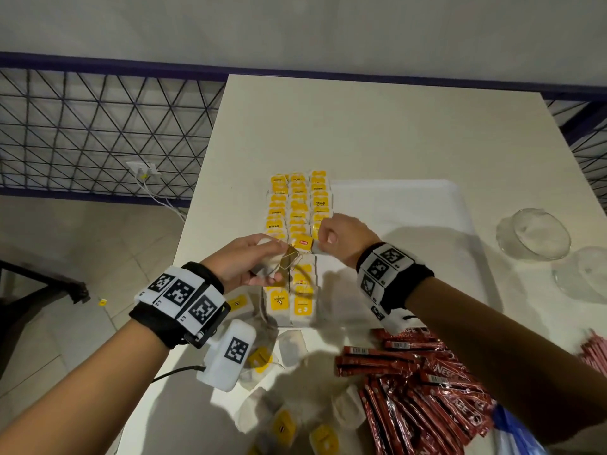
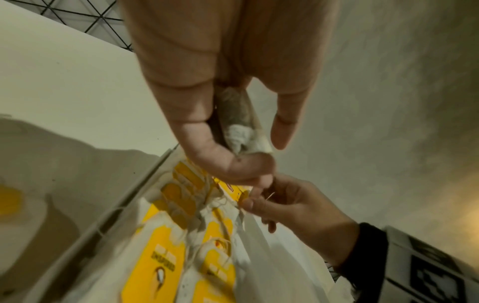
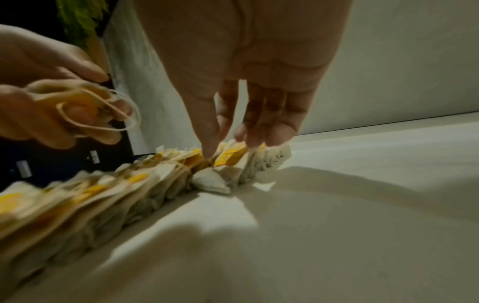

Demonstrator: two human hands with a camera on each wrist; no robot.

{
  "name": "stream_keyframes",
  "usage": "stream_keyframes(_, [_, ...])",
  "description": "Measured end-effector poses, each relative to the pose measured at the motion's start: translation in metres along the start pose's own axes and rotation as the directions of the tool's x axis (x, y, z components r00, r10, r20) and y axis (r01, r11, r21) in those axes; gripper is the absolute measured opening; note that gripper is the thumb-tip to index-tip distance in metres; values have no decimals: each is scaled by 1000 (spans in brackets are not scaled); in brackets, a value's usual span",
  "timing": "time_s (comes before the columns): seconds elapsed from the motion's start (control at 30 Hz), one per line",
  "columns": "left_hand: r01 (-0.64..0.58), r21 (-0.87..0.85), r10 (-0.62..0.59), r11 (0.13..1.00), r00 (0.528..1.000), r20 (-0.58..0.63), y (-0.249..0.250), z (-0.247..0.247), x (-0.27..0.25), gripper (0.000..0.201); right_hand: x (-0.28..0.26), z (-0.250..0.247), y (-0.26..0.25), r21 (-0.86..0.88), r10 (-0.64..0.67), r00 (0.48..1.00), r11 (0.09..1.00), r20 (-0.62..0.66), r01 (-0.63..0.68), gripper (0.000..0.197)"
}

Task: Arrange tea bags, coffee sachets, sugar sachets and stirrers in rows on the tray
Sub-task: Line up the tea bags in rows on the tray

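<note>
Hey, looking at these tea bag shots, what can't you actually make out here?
- Head view: the left hand covers part of the tea bag rows on the tray.
- Head view: the coffee sachets run under the right arm and off the bottom edge, so no count.
- Right wrist view: the near tea bags are motion-blurred, tags unreadable.
- Left wrist view: the fingers hide most of the held tea bag.

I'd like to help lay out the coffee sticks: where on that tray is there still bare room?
The tray is bare right of the tea bag rows, up to its right rim near the glass bowls. The tray's left strip is packed, with both hands working there. The near table edge is crowded with coffee sachets and loose tea bags.
</note>
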State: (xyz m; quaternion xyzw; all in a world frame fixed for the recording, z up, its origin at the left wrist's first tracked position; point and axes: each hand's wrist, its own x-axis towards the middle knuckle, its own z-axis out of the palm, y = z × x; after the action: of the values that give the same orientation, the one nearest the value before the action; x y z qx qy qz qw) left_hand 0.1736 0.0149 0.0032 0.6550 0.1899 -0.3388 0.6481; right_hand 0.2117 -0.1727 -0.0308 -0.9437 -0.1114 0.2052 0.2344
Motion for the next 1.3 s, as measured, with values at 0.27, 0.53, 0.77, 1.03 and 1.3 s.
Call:
stream_keyframes(0.27, [21,-32,-22,999,999,-32,-4,-4,-6,11,6,13,-2,-78,-12,996,997,89,19,16])
stream_keyframes(0.53, [41,-61,-44,997,998,-37,-9,-10,-7,28,13,11,5,-86,0,999,996,39,3,15])
stream_keyframes(0.77, [93,-317,-96,944,995,5,-1,-10,-12,14,1,0,0,106,11,1000,994,-14,-10,16])
stream_keyframes(1.03, [118,-357,-69,927,987,146,2,4,-13,21,-38,-7,-33,521,1,980,847,197,-106,25])
stream_keyframes(1.3, [51,-297,7,954,982,190,-3,20,-20,43,-53,-8,-37,577,67,991,808,113,-121,15])
